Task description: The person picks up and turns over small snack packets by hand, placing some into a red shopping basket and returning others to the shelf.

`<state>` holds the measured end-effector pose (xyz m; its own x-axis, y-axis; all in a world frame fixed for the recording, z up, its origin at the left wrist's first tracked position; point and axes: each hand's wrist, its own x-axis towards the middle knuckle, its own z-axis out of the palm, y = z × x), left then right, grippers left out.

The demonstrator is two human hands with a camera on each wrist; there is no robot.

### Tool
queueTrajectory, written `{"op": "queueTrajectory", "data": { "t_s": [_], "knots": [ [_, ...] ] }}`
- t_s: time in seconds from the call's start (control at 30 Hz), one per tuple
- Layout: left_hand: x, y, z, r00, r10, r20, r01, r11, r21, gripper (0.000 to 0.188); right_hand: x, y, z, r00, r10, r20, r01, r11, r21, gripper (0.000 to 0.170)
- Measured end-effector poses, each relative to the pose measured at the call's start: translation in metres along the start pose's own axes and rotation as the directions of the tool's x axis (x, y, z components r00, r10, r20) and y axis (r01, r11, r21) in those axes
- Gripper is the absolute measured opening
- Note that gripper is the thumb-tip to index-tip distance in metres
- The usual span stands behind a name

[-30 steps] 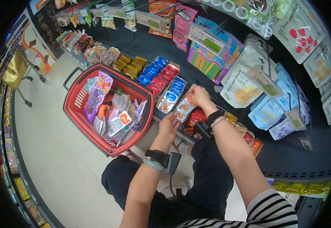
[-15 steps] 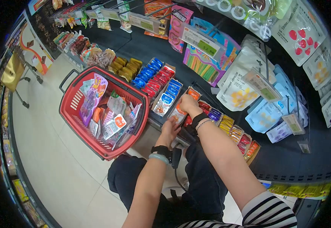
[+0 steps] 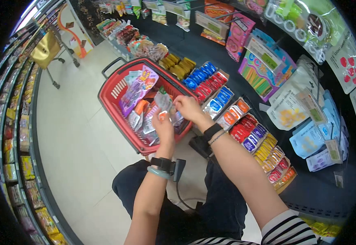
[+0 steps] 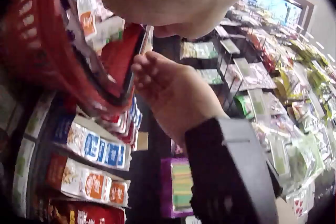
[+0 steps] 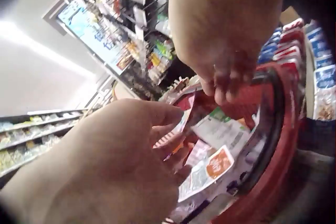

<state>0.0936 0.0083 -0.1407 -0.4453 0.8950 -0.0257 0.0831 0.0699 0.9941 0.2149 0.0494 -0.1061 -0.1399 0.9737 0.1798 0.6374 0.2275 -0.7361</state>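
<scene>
Over the red shopping basket (image 3: 122,141), my left hand (image 3: 164,130) has its fingers relaxed above the packets. Close beside it my right hand (image 3: 189,108) hovers over the basket's shelf-side rim, fingers loosely bent. In the right wrist view nothing shows between the fingers of the left hand (image 5: 121,155) or the right hand (image 5: 226,45). A white packet with an orange label (image 5: 218,164) lies in the basket below them. A purple snack bag (image 3: 139,92) leans against the basket's far side. The box of orange-and-white packets (image 3: 233,114) stands on the shelf, right of my right hand.
Boxes of blue-and-white packets (image 3: 218,101), red packets (image 3: 243,127) and yellow packets (image 3: 265,148) line the shelf edge. Pouches hang on hooks above, with price tags (image 3: 266,55) jutting out. Tiled floor (image 3: 75,134) lies left of the basket; a trolley with a gold bag (image 3: 46,49) stands beyond.
Both hands have left the box of orange-and-white packets and moved left over the basket. The right hand no longer touches those packets. The head view has turned left.
</scene>
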Motion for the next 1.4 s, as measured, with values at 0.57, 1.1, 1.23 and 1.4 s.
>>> {"op": "queueTrajectory", "data": {
  "t_s": [0.57,1.1,1.23,1.4],
  "knots": [
    [0.004,0.026,-0.049,0.944,0.003,0.329,-0.036,0.995,0.096,0.027,0.021,-0.047,0.004,0.964,0.237,0.120,-0.265,0.821,0.505,0.020],
    [-0.035,0.142,-0.035,0.586,-0.058,0.808,0.257,0.959,-0.118,0.025,-0.049,-0.059,-0.119,0.998,-0.003,0.068,-0.038,0.798,0.601,0.020],
    [-0.035,0.132,0.000,0.502,-0.040,0.864,0.228,0.970,-0.087,0.023,-0.060,-0.033,-0.139,0.995,0.099,0.000,-0.087,0.880,0.467,0.020],
    [-0.049,0.083,0.043,0.536,-0.145,0.831,0.299,0.954,-0.027,0.021,-0.069,0.005,-0.145,0.982,0.156,-0.110,-0.121,0.955,0.270,0.019]
  ]
}}
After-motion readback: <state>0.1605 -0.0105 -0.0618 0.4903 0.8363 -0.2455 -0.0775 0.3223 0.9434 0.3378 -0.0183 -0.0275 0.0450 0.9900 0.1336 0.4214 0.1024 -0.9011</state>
